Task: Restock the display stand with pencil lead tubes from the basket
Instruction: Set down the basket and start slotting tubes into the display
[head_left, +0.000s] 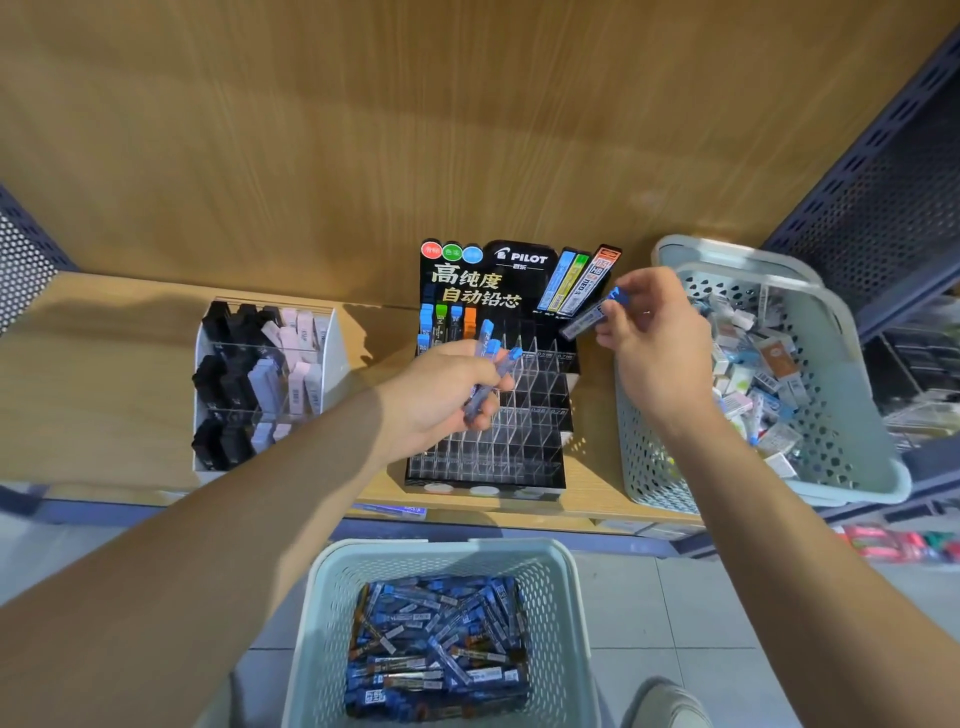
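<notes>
The black display stand (519, 441) with clear slots stands on the wooden shelf; a few tubes fill its top-left slots. My left hand (441, 397) hovers over the stand and grips a small bunch of blue-capped lead tubes (488, 364). My right hand (649, 343) is at the stand's upper right and pinches a single blue-capped tube (592, 317) by its cap end. On the floor below sits a pale green basket (332, 613) holding several blue lead tubes (441, 649).
A white rack of black and pale erasers (260, 374) stands left of the stand. A second pale basket (841, 353) of mixed stationery sits at the right on the shelf. Dark perforated shelving (883, 182) rises at far right. A shoe (665, 704) shows bottom right.
</notes>
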